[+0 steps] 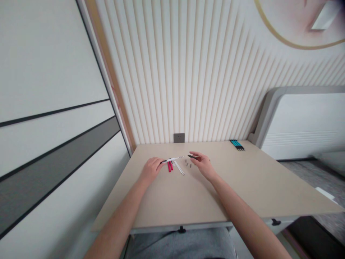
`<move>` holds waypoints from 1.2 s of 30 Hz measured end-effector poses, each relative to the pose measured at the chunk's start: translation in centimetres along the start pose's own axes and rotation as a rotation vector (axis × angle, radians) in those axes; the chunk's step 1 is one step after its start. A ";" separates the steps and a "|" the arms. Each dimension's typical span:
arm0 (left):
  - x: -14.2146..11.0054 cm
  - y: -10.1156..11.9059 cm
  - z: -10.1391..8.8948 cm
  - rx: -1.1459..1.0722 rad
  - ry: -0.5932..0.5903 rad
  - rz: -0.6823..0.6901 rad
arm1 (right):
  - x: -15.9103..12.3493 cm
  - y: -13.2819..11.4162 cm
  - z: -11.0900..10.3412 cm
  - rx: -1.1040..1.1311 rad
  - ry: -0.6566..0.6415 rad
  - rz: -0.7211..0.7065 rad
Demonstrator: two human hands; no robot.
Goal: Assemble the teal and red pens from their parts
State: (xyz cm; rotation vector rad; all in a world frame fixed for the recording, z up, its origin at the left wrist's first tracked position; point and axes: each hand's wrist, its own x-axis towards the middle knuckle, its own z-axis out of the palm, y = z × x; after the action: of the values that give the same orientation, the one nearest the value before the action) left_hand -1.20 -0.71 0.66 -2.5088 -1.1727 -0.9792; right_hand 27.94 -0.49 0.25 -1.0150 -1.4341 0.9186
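My left hand (153,166) is closed on a slim white pen refill (174,159), dark at the end by my fingers, its thin tip pointing right. A short gap away, my right hand (202,164) pinches a black pen part (192,157) between thumb and fingers. Just below the refill lie red pen barrels (170,166), beside my left hand. Thin white sticks like refills (179,168) rest on the table between the hands. Several small grey pieces (187,164), too small to make out clearly, are scattered left of my right hand.
The beige table (172,201) meets a ribbed wall with a grey socket (179,137). Blue-and-black pens (237,145) lie side by side at the back right. A white wardrobe stands on the left, and a bed headboard (304,126) is at the right.
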 end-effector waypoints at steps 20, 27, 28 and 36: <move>-0.1 -0.1 0.4 -0.009 -0.038 0.034 | 0.1 0.7 0.2 -0.034 -0.063 -0.054; -0.1 0.1 0.4 0.014 -0.063 0.050 | 0.0 0.7 0.4 -0.052 -0.074 -0.063; 0.0 0.1 0.3 0.009 -0.064 0.051 | 0.0 0.7 0.4 -0.055 -0.079 -0.064; -0.1 0.0 0.4 -0.013 -0.056 0.032 | 0.0 0.5 0.3 -0.058 -0.067 -0.054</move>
State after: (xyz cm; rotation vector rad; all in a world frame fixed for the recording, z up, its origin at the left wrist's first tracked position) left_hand -1.01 -0.59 0.27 -2.5728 -1.1421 -0.9178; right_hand 27.72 -0.34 -0.26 -0.9910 -1.5451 0.8833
